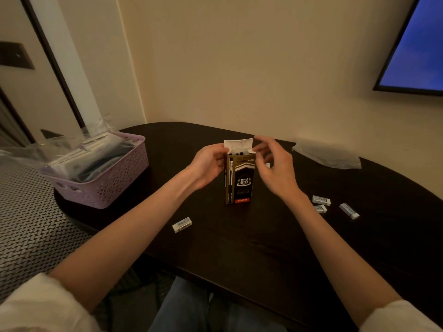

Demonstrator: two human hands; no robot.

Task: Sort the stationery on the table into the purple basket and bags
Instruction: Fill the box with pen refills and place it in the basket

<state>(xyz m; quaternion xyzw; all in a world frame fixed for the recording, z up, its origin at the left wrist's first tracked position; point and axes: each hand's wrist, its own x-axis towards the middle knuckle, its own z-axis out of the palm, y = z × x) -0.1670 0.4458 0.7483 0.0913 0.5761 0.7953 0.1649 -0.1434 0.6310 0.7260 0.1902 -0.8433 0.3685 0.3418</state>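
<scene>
A black and gold pen box (pixel 240 180) stands upright on the dark table (pixel 239 236), its top flap open and dark pen caps showing inside. My left hand (pixel 208 164) grips the box's upper left edge. My right hand (pixel 275 164) hovers at the box's upper right with fingers loosely spread, close to the flap; I cannot tell whether they touch it. The purple basket (pixel 105 185) sits at the table's left end, filled with clear bags of stationery. One white eraser (pixel 182 224) lies in front of the box, and three erasers (pixel 321 200) (pixel 320 208) (pixel 349 210) lie to the right.
A clear plastic bag (pixel 327 153) lies at the back right of the table near the wall. A screen (pixel 417 49) hangs on the wall at upper right. A patterned surface (pixel 28 224) lies left of the table.
</scene>
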